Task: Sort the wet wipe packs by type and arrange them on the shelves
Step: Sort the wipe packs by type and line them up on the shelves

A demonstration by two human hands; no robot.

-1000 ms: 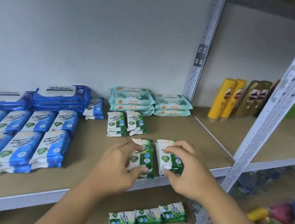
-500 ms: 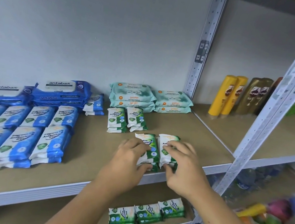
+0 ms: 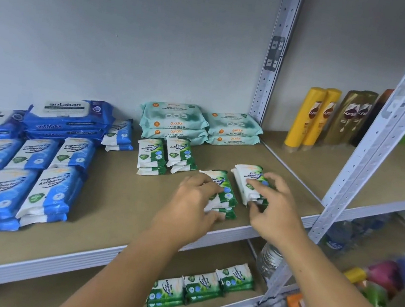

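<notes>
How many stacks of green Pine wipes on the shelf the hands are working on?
4. Back-left stack and back-right stack sit before the teal packs. Nearer the edge, the left hand grips the front-left stack, the right hand the front-right stack. Hands hide part of both.

Left hand (image 3: pixel 190 203) grips green stack (image 3: pixel 227 194); right hand (image 3: pixel 275 213) grips neighbouring stack (image 3: pixel 245 179).

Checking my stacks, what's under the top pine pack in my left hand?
A second pine wipes pack, green end showing, on the shelf. The left hand hides its other end.
</notes>
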